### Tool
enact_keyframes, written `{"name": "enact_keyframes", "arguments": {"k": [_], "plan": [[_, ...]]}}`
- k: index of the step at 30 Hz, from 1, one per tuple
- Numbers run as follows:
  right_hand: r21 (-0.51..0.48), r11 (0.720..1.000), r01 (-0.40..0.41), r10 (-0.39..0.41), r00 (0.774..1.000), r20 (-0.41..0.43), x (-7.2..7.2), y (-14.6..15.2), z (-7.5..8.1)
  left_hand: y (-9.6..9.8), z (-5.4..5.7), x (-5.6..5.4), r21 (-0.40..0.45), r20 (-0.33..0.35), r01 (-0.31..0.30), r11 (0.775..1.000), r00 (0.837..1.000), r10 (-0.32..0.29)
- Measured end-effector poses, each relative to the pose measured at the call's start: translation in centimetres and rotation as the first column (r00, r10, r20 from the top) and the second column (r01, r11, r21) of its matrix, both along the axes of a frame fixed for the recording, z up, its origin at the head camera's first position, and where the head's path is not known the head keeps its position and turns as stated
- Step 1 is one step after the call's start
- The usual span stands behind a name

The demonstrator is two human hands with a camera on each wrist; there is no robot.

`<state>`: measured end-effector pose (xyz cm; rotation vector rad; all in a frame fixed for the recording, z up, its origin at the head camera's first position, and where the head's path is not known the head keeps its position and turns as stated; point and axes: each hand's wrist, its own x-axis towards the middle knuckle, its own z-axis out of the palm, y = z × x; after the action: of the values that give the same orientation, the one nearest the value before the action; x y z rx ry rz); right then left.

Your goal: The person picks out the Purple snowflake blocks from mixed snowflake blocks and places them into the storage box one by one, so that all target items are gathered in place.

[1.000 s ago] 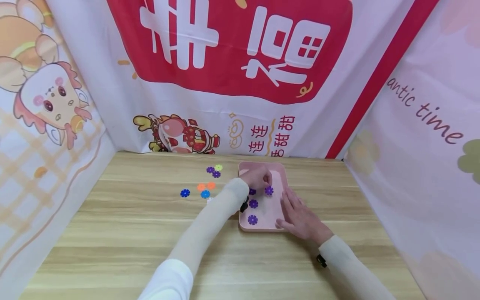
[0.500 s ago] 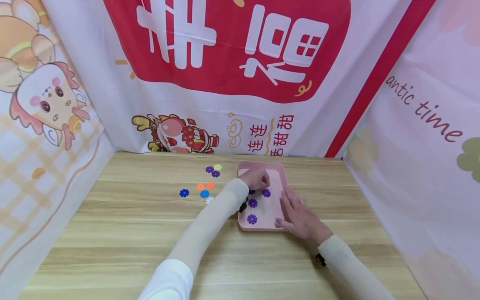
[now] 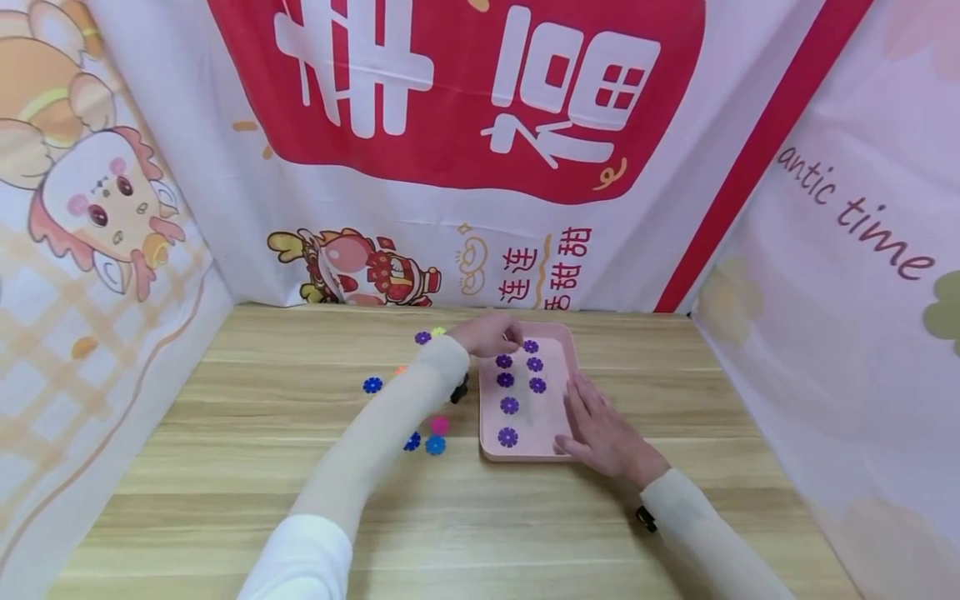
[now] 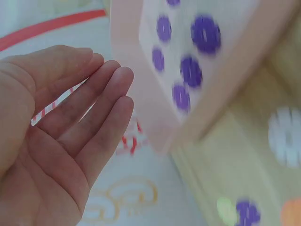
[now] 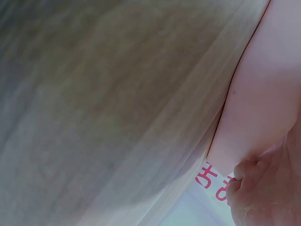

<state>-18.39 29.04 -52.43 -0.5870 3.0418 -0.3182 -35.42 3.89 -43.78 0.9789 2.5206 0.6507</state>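
**A:** Your left hand [image 3: 489, 335] hovers at the far left corner of the pink tray [image 3: 564, 348], fingers loosely extended and holding nothing. Your right hand [image 3: 603, 429] lies flat on the tray's near right rim. Six purple flower discs [image 3: 509, 405] sit inside the tray.

**B:** What might go wrong?

**A:** I'd judge your left sleeve the risk: it crosses low over the loose discs on the desk [image 3: 225, 467], so dragging it could scatter the blue disc [image 3: 435, 446] and pink disc [image 3: 439, 425] near it.

**B:** Do the views differ?

**A:** Your left wrist view shows the empty palm [image 4: 51, 155] and a white disc [image 4: 286, 136] that the head view misses. The right wrist view shows only tray edge and desk.
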Motion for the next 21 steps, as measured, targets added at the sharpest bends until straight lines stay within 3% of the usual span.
{"name": "enact_keyframes", "arguments": {"k": [5,10,13,15,21], "plan": [[0.006,1.000,-0.004,0.004,1.000,-0.017,0.1,0.2,0.2,-3.7,1.2,-1.2,-0.031,-0.031,-0.021,0.999,0.999,0.020],[0.011,1.000,-0.011,0.011,1.000,-0.028,0.0,0.3,0.3,-7.5,1.4,-2.6,-0.091,-0.072,-0.068,0.994,0.996,0.061],[0.008,1.000,-0.011,0.011,0.999,-0.031,0.0,0.4,0.3,-9.3,0.8,-3.6,-0.129,-0.088,-0.101,0.987,0.992,0.090],[0.010,1.000,-0.012,0.012,1.000,-0.027,-0.1,0.4,0.1,-10.4,0.2,-4.0,-0.155,-0.056,-0.151,0.976,0.988,0.144],[0.017,1.000,-0.009,0.009,1.000,-0.017,-0.1,0.4,-0.2,-12.9,-2.6,-5.3,-0.173,-0.053,-0.234,0.957,0.972,0.228]]}}
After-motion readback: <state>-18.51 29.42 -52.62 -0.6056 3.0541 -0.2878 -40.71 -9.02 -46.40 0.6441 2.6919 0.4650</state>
